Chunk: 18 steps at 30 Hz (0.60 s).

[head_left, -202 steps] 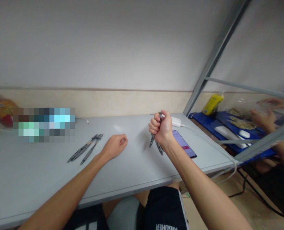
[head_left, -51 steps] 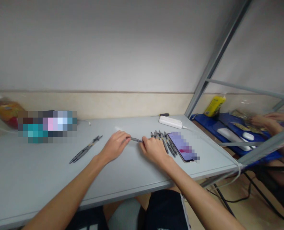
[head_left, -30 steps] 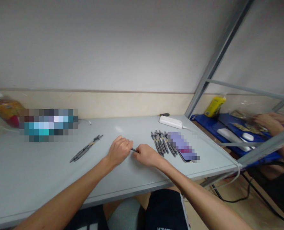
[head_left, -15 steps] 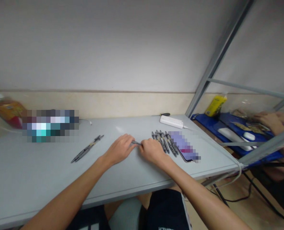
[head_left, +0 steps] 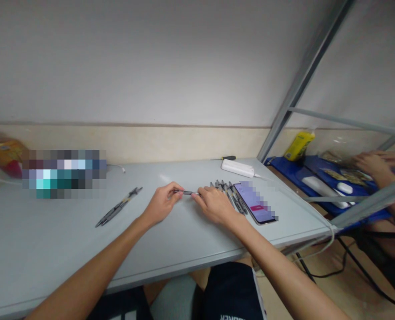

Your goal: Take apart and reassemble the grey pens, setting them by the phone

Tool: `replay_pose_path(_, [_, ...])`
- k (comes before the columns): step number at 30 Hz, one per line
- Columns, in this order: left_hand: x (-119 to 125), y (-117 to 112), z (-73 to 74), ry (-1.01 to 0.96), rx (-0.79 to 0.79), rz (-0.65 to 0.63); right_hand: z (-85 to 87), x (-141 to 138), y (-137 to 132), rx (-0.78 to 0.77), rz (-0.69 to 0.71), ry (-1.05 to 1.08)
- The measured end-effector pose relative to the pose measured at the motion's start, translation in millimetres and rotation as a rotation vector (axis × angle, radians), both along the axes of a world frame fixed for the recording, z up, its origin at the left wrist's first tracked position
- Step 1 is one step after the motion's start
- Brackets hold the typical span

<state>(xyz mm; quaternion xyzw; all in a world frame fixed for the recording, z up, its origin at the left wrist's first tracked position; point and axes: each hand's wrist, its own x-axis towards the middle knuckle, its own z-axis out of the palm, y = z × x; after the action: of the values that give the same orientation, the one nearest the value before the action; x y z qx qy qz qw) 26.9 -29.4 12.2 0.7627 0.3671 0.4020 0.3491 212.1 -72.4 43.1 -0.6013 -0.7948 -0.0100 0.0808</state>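
Between my two hands a dark grey pen (head_left: 187, 193) lies roughly level, just over the table. My left hand (head_left: 160, 205) pinches its left end between thumb and fingertips. My right hand (head_left: 216, 206) grips the other end, its fingers partly covering it. To the left of my left hand, a few grey pens (head_left: 119, 208) lie side by side at a slant. Several similar pens (head_left: 236, 200) lie in a row just beyond my right hand, which hides some of them.
A phone (head_left: 255, 202) lies beside the right-hand pens on the grey table (head_left: 171, 249). Behind are a white power strip (head_left: 238, 168) and a screwdriver (head_left: 229, 158). A blurred-out object (head_left: 64, 173) stands at left. Past the metal frame, another person's hands (head_left: 372, 162) are over a blue surface.
Both hands have changed their grip on the pen. My left fingers have drawn into a fingertip pinch, and my right fingers have straightened somewhat. The view has shifted slightly.
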Motion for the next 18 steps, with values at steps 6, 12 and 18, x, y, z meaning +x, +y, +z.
replay_pose_path(6, [0, 7, -7.3, -0.172, -0.151, -0.002, 5.2, 8, 2, 0.103, 0.127, 0.099])
replay_pose_path(12, [-3, 13, -11.2, -0.258, -0.228, -0.003, 5.3, 13, 4, -0.014, -0.035, 0.418])
replay_pose_path(18, [-2, 9, -3.8, -0.318, -0.261, 0.003, 1.1, 22, 10, -0.067, 0.020, 0.733])
